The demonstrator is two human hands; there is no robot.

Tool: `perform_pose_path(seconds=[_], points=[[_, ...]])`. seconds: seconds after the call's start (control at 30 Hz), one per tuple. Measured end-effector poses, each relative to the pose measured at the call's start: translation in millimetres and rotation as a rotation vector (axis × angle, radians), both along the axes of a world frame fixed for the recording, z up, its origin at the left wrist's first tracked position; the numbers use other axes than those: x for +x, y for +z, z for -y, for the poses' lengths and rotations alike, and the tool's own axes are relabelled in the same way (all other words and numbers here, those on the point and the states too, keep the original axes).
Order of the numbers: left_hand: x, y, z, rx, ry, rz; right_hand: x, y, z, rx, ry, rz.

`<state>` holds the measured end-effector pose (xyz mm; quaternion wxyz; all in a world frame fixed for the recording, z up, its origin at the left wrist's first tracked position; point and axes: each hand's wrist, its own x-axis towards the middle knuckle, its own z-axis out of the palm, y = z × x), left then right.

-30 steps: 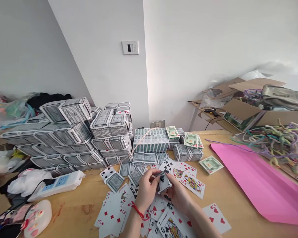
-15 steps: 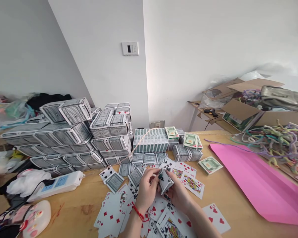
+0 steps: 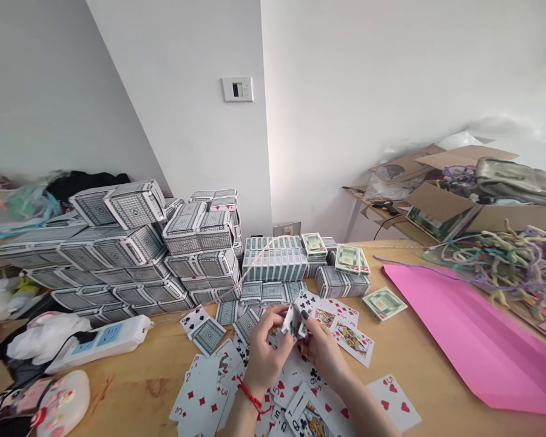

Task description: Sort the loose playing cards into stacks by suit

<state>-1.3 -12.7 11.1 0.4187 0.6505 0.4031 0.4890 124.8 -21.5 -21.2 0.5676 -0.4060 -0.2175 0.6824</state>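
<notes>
Above loose cards (image 3: 201,388) on the bench (image 3: 131,394), the left hand (image 3: 267,352) and right hand (image 3: 324,352) pinch folded playing cards (image 3: 289,319) between their fingertips.

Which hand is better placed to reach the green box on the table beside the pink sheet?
Probably the right hand: it's nearer the green box than the left hand, though both hold folded cards.

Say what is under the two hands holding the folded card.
Below the left hand and right hand, overlapping playing cards lie on the wooden table; a queen shows between the forearms. Whatever lies directly beneath the hands and forearms is covered and cannot be told.
</notes>
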Motion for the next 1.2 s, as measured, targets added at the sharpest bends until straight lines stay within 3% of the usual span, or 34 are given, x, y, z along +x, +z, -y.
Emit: perform_pose_path(seconds=[0.17,0.37,0.5,0.6,1.2], points=[[3.3,5.3,4.8,0.054,-0.121,-0.099,3.3,1.8,-0.9,0.016,-0.015,0.074],[1.6,-2.3,2.2,-0.028,-0.049,-0.068,3.1,-0.6,-4.6,0.044,-0.152,0.154],[-1.6,-2.7,-0.6,0.061,-0.037,-0.143,3.5,4.5,-4.7,0.111,-0.193,0.123],[-2.9,-3.3,-1.7,0.113,-0.028,-0.208,4.6,8.6,-2.9,0.155,-0.234,0.277],[-2.0,-6.3,-3.2,0.226,0.007,-0.332,4.6,0.4,-2.0,0.244,-0.125,0.644]])
